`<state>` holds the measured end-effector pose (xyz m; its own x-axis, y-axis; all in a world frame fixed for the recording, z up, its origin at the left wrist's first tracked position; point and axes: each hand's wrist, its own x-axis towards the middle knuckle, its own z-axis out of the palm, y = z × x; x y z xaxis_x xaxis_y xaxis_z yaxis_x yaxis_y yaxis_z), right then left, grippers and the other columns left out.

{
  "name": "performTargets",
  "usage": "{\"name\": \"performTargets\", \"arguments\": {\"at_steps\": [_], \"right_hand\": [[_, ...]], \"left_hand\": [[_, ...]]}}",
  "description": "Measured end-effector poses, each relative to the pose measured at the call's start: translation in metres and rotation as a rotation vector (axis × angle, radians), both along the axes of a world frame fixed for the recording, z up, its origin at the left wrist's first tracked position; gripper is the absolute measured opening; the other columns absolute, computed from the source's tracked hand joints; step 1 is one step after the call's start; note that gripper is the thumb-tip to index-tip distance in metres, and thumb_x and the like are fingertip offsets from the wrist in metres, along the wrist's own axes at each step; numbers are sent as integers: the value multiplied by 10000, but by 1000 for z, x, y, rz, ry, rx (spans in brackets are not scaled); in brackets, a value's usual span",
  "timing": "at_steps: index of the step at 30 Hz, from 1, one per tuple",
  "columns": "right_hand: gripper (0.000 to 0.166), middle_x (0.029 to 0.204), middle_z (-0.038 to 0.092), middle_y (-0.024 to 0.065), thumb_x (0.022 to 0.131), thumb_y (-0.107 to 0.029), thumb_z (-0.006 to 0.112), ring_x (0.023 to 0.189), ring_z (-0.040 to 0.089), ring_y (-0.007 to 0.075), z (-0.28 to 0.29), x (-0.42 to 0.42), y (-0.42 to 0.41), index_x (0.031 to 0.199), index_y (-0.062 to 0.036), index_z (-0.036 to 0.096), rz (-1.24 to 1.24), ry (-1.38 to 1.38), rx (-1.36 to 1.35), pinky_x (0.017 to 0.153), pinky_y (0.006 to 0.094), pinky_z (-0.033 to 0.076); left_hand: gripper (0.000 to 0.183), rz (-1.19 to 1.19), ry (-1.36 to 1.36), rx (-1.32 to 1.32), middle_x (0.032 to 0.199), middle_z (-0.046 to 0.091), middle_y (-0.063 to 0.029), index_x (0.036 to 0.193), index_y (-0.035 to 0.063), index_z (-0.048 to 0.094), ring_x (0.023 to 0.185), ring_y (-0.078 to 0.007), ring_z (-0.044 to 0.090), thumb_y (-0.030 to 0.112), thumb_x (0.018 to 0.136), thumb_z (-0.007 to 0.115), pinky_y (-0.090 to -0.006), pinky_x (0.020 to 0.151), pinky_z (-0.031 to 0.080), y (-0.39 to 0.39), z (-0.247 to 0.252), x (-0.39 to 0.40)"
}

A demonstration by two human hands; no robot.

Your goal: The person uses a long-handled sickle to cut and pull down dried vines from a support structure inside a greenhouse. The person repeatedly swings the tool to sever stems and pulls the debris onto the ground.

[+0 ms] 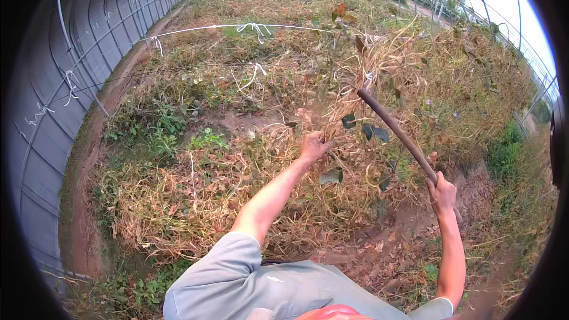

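My right hand (442,194) is wrapped around a long wooden handle (398,134) that slants up and to the left. The handle's far end meets a tangle of dry vines (391,55), which hides whatever may be fixed there. In front of me, my left hand (316,147) grips a bunch of dry vine stems (333,124) hanging below that tangle. A few dark green leaves (373,132) dangle between the two hands. White twine (368,77) is knotted near the handle's upper end.
Withered vines (178,204) cover much of the ground. A white cord (195,32) and a thin dark wire (178,70) cross the bed ahead. Metal hoops and grey sheeting (44,142) form the left wall, with a dirt strip (84,213) along it. Bare soil (351,253) lies near me.
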<state>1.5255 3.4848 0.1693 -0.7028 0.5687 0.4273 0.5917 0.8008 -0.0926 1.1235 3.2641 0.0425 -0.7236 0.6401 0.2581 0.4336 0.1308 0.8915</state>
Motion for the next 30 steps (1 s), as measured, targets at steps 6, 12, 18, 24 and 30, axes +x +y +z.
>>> {"name": "performTargets", "arguments": {"at_steps": [6, 12, 18, 24, 30], "right_hand": [[430, 689, 618, 70, 793, -480, 757, 620, 660, 235, 51, -78, -103, 822, -92, 574, 582, -42, 222, 536, 363, 526], [419, 636, 661, 161, 892, -463, 682, 569, 671, 366, -20, 125, 89, 861, -60, 569, -392, -241, 71, 497, 475, 529], [415, 718, 663, 107, 859, -481, 699, 633, 677, 290, 24, -35, -46, 873, -91, 560, 266, 25, 77, 537, 418, 526], [435, 699, 640, 147, 847, -468, 705, 646, 666, 341, 13, -18, 37, 882, -60, 559, 248, 69, 240, 576, 439, 538], [492, 714, 678, 229, 961, -574, 519, 729, 681, 464, -63, 82, 88, 995, -87, 575, -500, -9, -62, 638, 603, 516]], "left_hand": [[412, 79, 104, -49, 860, 732, -120, 1076, 19, 710, 799, -249, 689, 294, 787, 813, -406, 712, 552, 32, -37, 22], [439, 28, 328, -303, 861, 727, -158, 1078, 99, 738, 805, -332, 708, 409, 770, 775, -464, 745, 554, 57, -26, 38], [470, 45, 152, -496, 908, 723, -187, 1044, 72, 718, 872, -375, 697, 439, 759, 786, -475, 763, 540, 41, -55, 36], [470, 97, 254, -507, 934, 724, -195, 1068, 69, 717, 907, -390, 691, 434, 774, 758, -488, 794, 542, 13, -78, 26], [431, 40, 279, -500, 892, 716, -214, 1039, 91, 723, 867, -387, 696, 425, 770, 766, -501, 780, 546, -12, -86, 4]]}}
